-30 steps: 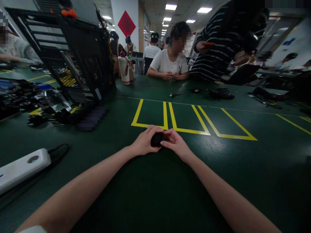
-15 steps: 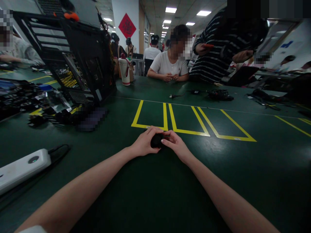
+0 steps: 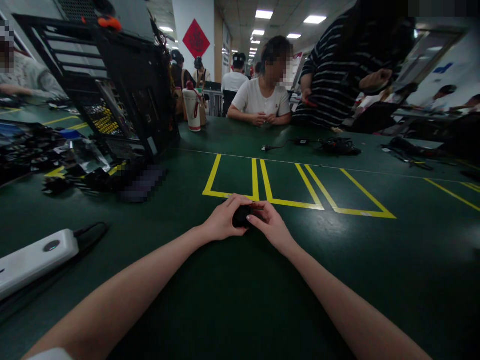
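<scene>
Between my two hands is a small black rounded object [image 3: 242, 217], held on or just above the green table, in front of the yellow tape. My left hand [image 3: 226, 220] curls around its left side, fingers over the far edge and thumb along the near edge. My right hand [image 3: 270, 223] is bent around the right side, its thumb tip against the object and its fingers at the far side. Fingers cover much of the object, so its exact kind cannot be made out.
Yellow tape frames [image 3: 300, 205] mark the green table [image 3: 180, 310]. A black computer case [image 3: 131, 95], a clear bottle [image 3: 84, 152] and a white device [image 3: 41, 257] with a cable are leftward. Coiled black cables [image 3: 339, 146] and a cup [image 3: 193, 110] lie farther back. People sit and stand beyond.
My right thumb has shifted slightly left over the black object; my left hand stays almost still. The person in the striped top has lowered one hand.
</scene>
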A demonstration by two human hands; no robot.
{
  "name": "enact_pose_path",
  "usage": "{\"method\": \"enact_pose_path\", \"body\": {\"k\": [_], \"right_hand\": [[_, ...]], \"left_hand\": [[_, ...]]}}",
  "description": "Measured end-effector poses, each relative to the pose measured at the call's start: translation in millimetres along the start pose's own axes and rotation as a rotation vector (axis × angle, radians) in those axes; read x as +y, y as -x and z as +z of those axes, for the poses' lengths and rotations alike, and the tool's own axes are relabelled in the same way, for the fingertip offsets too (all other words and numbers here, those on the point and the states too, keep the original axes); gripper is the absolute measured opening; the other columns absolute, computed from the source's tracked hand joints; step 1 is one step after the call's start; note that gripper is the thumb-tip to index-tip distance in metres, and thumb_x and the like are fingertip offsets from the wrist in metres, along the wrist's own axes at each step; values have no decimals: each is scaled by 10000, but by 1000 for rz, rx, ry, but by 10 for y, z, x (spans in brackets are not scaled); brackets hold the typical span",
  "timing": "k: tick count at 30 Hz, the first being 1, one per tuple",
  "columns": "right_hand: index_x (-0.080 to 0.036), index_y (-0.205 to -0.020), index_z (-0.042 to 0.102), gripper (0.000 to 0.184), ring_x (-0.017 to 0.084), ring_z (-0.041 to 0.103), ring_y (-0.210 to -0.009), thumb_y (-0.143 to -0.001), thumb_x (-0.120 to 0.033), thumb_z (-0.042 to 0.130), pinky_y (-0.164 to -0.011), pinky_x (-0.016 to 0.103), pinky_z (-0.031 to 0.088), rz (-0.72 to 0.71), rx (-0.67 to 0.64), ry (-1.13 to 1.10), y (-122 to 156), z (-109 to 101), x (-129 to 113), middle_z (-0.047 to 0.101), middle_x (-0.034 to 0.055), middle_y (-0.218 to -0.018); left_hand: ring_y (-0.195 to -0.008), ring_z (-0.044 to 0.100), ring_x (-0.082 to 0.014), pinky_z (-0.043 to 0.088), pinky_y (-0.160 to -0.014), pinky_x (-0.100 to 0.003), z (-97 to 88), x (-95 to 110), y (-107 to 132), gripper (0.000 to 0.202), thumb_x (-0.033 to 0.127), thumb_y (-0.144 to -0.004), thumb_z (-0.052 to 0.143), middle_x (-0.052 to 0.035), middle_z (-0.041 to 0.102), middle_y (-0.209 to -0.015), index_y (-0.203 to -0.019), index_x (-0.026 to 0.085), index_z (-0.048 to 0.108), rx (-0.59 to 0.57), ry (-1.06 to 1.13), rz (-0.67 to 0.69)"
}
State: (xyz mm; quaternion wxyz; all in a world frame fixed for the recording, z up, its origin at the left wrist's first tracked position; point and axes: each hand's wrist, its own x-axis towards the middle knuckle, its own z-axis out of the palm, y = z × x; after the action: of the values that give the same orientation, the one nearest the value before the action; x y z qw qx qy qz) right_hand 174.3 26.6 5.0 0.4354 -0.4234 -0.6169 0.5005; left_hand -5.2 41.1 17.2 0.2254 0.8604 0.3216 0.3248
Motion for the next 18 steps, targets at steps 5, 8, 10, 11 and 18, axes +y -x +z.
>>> {"method": "enact_pose_path", "body": {"k": [5, 8, 10, 11, 18], "right_hand": [[-236, -970, 504, 285, 195, 544, -1047, -722, -266, 642, -933, 415, 428, 16, -64, -35, -5, -23, 22, 565, 20, -1057], [-247, -927, 496, 292, 184, 558, -1025, -694, -235, 671, -917, 392, 445, -17, -91, -83, 6, -17, 7, 568, 2, -1029], [-244, -913, 506, 249, 181, 567, -998, -712, -250, 654, -895, 386, 457, -25, -69, -73, 13, -9, -8, 567, 0, -1008], [-242, -912, 511, 225, 181, 571, -988, -727, -261, 638, -884, 386, 464, -25, -54, -61, 15, -5, -13, 565, 2, -1004], [-248, -1031, 506, 305, 195, 542, -1038, -748, -275, 617, -917, 409, 441, 15, -44, -10, -3, -21, -3, 549, 22, -1088]], "left_hand": [[-1125, 446, -255, 424, -903, -452, 3, -7, -1, 587, 184, -650, 671, -46, 444, -1168, -1148, 281, 377, -10, -2, -17], [-1116, 451, -251, 430, -904, -440, 3, -7, 1, 581, 189, -651, 677, -47, 443, -1161, -1143, 275, 381, -7, -7, -12], [-1114, 452, -246, 437, -900, -433, -1, -4, 1, 579, 194, -660, 674, -49, 436, -1168, -1149, 273, 374, -16, -6, -15], [-1113, 453, -245, 439, -897, -431, -2, -1, 1, 578, 197, -665, 672, -50, 433, -1170, -1152, 273, 371, -19, -6, -16], [-1106, 458, -240, 446, -890, -425, -3, 3, 0, 575, 196, -666, 668, -46, 439, -1163, -1150, 272, 367, -13, -8, -11]]}}
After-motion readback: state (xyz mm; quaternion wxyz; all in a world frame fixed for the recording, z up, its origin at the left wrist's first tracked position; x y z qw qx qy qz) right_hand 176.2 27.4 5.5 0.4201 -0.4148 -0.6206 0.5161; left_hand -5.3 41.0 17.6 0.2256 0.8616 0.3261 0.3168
